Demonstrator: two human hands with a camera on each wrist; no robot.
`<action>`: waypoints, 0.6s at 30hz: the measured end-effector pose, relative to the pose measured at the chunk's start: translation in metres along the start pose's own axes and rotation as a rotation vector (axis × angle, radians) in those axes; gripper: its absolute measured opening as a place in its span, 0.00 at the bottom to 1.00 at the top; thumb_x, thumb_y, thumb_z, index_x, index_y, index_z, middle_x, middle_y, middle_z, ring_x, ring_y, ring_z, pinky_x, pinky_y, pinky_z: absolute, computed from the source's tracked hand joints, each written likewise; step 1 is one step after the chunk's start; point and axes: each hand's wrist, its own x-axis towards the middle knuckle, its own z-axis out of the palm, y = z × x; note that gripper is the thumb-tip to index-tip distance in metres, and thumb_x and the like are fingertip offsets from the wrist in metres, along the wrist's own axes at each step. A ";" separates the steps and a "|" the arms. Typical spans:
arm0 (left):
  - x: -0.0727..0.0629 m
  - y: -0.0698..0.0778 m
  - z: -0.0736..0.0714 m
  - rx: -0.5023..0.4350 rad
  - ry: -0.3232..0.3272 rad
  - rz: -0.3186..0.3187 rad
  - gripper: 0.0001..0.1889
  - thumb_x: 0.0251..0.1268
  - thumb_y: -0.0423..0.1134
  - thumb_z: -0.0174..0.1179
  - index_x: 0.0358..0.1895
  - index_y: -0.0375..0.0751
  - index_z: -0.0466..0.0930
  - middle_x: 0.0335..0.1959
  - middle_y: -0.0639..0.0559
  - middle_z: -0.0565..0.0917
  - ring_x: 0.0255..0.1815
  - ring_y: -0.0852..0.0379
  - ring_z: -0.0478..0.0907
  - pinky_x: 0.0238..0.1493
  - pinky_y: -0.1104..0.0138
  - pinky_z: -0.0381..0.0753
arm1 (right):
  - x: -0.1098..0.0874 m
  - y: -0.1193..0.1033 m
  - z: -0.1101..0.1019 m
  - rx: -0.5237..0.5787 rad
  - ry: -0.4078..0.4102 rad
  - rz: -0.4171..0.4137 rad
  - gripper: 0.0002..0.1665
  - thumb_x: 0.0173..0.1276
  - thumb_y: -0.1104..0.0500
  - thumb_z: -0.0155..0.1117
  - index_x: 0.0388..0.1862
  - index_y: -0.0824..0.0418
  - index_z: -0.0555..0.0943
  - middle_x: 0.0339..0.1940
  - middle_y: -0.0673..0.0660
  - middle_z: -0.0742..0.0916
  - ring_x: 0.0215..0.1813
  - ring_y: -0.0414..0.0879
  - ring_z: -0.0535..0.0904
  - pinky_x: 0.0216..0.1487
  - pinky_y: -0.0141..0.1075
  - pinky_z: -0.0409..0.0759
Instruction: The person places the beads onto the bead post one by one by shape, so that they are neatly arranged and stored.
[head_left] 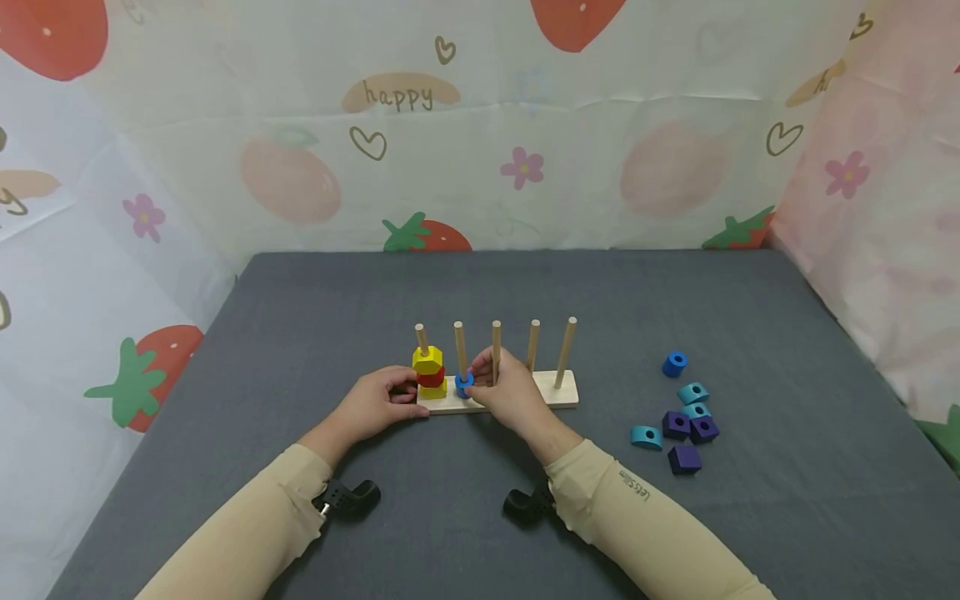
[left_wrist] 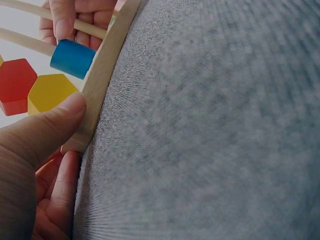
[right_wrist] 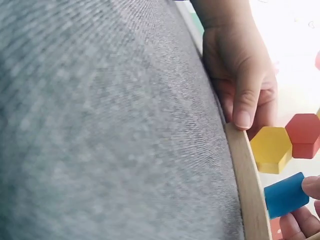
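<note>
A wooden peg board (head_left: 558, 398) with several upright pegs lies on the grey cloth. My left hand (head_left: 384, 396) grips its left end, the thumb (left_wrist: 74, 107) on the front edge. On the leftmost peg, a red hexagonal block (right_wrist: 303, 135) sits between a lower yellow hexagonal block (right_wrist: 272, 147) and an upper yellow block (head_left: 427, 360). A blue cylinder (left_wrist: 72, 58) is around the second peg, low near the base. My right hand (head_left: 513, 396) pinches it, the thumb (right_wrist: 311, 187) on its upper part; the other fingers are partly hidden behind the pegs.
To the right lie another blue cylinder (head_left: 674, 364), several light-blue arched blocks (head_left: 646, 437) and several purple square blocks (head_left: 685, 460). A patterned curtain (head_left: 480, 125) rises behind the table's far edge. Black wrist cameras (head_left: 352, 500) hang below both sleeves.
</note>
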 end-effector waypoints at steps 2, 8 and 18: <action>0.000 0.000 0.000 0.002 -0.004 -0.003 0.26 0.44 0.55 0.69 0.48 0.49 0.78 0.41 0.55 0.78 0.37 0.59 0.74 0.45 0.64 0.76 | 0.000 0.000 0.000 0.007 -0.006 0.006 0.16 0.54 0.66 0.69 0.39 0.61 0.73 0.37 0.55 0.81 0.42 0.45 0.79 0.47 0.37 0.78; 0.000 0.000 0.000 0.004 -0.009 -0.016 0.27 0.44 0.56 0.68 0.49 0.49 0.78 0.42 0.55 0.78 0.38 0.59 0.73 0.46 0.63 0.76 | -0.003 -0.006 -0.004 0.004 -0.022 0.009 0.17 0.56 0.65 0.68 0.43 0.61 0.72 0.41 0.55 0.81 0.46 0.47 0.79 0.50 0.40 0.76; 0.000 0.000 0.000 -0.004 -0.005 -0.017 0.26 0.43 0.54 0.69 0.48 0.49 0.79 0.42 0.55 0.78 0.38 0.59 0.74 0.46 0.63 0.77 | -0.009 -0.033 -0.022 -0.078 -0.004 -0.094 0.23 0.60 0.59 0.65 0.53 0.56 0.70 0.47 0.51 0.82 0.52 0.45 0.77 0.56 0.43 0.72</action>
